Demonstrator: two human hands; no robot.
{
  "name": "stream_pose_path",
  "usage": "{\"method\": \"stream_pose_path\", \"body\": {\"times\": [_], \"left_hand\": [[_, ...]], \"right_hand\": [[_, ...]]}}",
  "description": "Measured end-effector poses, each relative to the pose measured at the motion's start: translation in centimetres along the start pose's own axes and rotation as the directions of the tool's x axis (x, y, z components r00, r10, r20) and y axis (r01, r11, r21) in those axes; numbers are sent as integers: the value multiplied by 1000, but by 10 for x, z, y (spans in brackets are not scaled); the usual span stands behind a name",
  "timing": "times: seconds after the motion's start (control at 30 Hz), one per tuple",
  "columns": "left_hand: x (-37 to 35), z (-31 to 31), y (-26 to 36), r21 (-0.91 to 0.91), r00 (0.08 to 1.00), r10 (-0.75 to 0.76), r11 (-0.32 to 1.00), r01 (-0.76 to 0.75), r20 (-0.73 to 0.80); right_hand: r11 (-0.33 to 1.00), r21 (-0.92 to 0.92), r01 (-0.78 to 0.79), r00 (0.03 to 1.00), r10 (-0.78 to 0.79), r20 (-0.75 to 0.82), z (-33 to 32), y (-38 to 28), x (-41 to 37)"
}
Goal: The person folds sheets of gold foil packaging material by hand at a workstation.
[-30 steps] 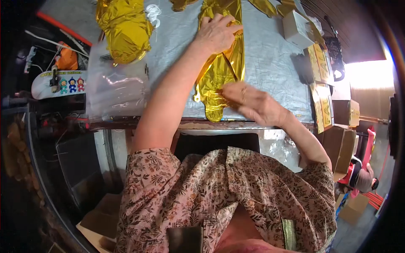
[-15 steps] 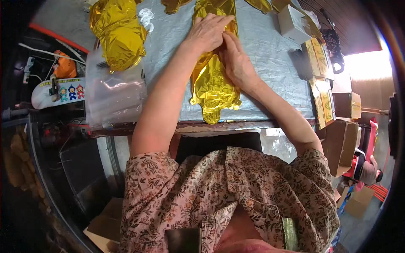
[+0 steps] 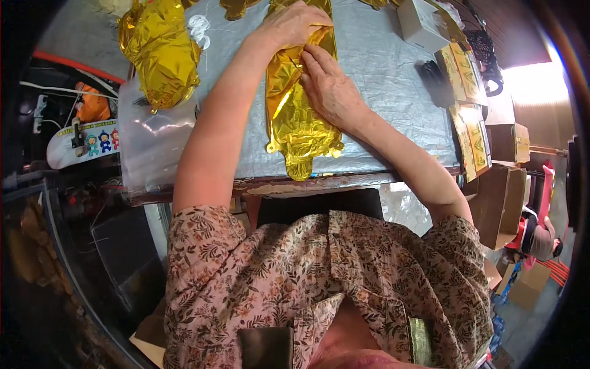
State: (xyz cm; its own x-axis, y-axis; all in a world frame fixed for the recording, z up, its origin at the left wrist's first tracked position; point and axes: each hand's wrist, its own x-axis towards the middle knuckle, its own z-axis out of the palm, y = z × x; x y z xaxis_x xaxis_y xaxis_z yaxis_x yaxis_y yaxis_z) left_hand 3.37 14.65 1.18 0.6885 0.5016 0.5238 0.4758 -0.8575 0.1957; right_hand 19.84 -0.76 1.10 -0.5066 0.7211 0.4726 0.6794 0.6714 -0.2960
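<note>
A flattened gold foil balloon (image 3: 300, 126) lies lengthwise on the table in front of me, with rounded tabs at its near end. My left hand (image 3: 294, 26) is closed on a fold of the foil toward the balloon's far part. Just nearer to me, my right hand (image 3: 335, 92) rests on the balloon's right side, its fingers stretched out and lying on the foil. Part of the foil is hidden beneath both hands.
More crumpled gold foil balloons (image 3: 161, 58) lie at the left, beside white string (image 3: 198, 29) and clear plastic (image 3: 157, 138). A white box (image 3: 421, 27) and yellow boxes (image 3: 468, 132) line the right side. Cardboard boxes (image 3: 501, 206) and another person (image 3: 539, 237) are beyond.
My left hand has moved up and left, lifting a fold of foil at its fingertips. My right hand has shifted left on the balloon, its fingers now more spread out. The whole view has also shifted slightly.
</note>
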Motion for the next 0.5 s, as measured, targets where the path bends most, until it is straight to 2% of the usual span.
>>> {"method": "stream_pose_path", "body": {"times": [0.17,0.23,0.27,0.33,0.37,0.43,0.5], "left_hand": [[2,-13,14,43,983,-94,995,88,160],[-1,-26,24,69,997,80,994,-80,-2],[-2,-22,19,70,997,76,995,-76,2],[3,-21,7,-279,998,-62,958,64,16],[-2,-23,3,-272,998,-62,960,65,17],[-13,-55,11,-232,956,-236,953,192,-177],[-40,-59,0,-220,952,-252,952,212,-173]], "right_hand": [[998,-45,48,998,-47,32,0,-1,-5],[995,-72,66,997,-63,49,0,-1,-5],[995,-67,67,997,-64,50,1,-1,-6],[995,-84,58,997,-53,59,2,1,-6],[995,-81,61,997,-57,55,3,2,-6],[996,-56,66,996,-63,66,2,3,-5],[996,-53,68,996,-66,54,3,4,-5]]}}
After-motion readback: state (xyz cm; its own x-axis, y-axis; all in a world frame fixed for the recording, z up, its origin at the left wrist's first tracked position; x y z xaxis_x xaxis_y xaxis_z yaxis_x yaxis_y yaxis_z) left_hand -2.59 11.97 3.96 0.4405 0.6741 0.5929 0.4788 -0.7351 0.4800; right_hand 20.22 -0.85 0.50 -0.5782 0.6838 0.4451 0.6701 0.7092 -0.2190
